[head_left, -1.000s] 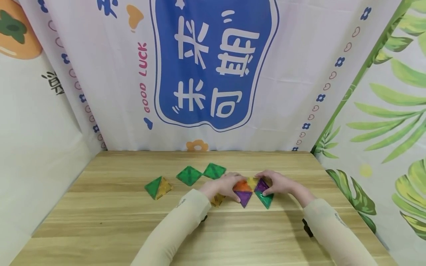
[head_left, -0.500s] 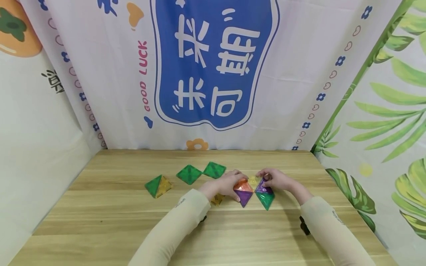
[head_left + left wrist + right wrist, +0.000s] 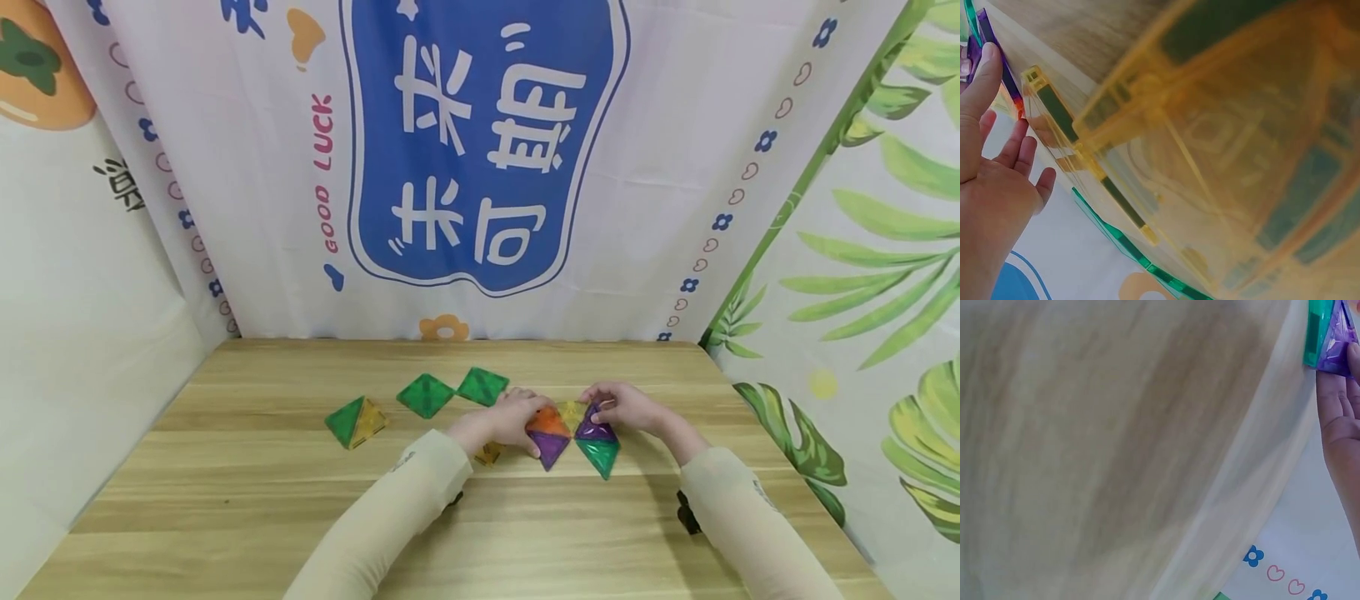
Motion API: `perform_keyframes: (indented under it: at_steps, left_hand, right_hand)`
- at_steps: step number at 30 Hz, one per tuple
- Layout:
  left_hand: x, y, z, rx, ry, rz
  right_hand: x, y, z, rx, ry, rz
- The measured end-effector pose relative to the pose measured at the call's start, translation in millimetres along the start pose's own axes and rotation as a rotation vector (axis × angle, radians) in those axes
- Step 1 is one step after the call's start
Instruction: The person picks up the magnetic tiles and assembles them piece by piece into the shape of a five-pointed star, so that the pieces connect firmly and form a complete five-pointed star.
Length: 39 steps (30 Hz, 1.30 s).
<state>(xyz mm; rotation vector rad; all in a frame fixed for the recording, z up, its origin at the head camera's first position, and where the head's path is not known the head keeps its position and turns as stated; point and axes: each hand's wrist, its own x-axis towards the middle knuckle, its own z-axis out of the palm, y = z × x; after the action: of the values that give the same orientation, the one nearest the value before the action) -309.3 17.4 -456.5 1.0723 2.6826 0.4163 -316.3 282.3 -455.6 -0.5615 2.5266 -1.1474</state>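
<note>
White cloth (image 3: 660,183) with a blue panel (image 3: 477,171) hangs behind the bench's (image 3: 225,525) far edge; leaf-printed fabric (image 3: 892,271) flanks its right edge.

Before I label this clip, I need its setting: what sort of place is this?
Probably an indoor play corner: a wooden table, translucent coloured tiles on it, and printed hangings behind.
</note>
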Motion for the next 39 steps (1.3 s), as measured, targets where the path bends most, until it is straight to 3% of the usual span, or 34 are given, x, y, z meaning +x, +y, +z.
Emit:
perform_keyframes:
  at_steps: [11, 14, 17, 23, 31, 39]
  left_hand:
    - [-4.2, 3.5, -1.1, -0.057, -0.009, -0.031]
    - [-4.8, 3.7, -1.1, -0.072, -0.005, -0.041]
    - [-5.0, 4.1, -0.9, -0.069, 0.002, -0.039]
    - [-6.0, 4.0, -1.1, -0.032, -0.004, -0.030]
    - [-4.7, 4.0, -1.4, 0.028, 0.001, -0.028]
    - [-3.2, 3.2, -0.8, 0.012, 0.001, -0.029]
  right_hand:
    - [-3.9, 5.1, 3.2, 0.223, 0.028, 0.012]
    - [-3.8, 4.3, 4.2, 0.241, 0.028, 0.023]
    - [-3.6, 3.9, 5.5, 0.261, 0.027, 0.043]
    - [-2.5, 4.8, 7.9, 0.409, -0.024, 0.086]
    - [1.1, 7.6, 7.2, 0.267, 0.015, 0.064]
    - [-0.3, 7.3, 4.3, 0.296, -0.020, 0.074]
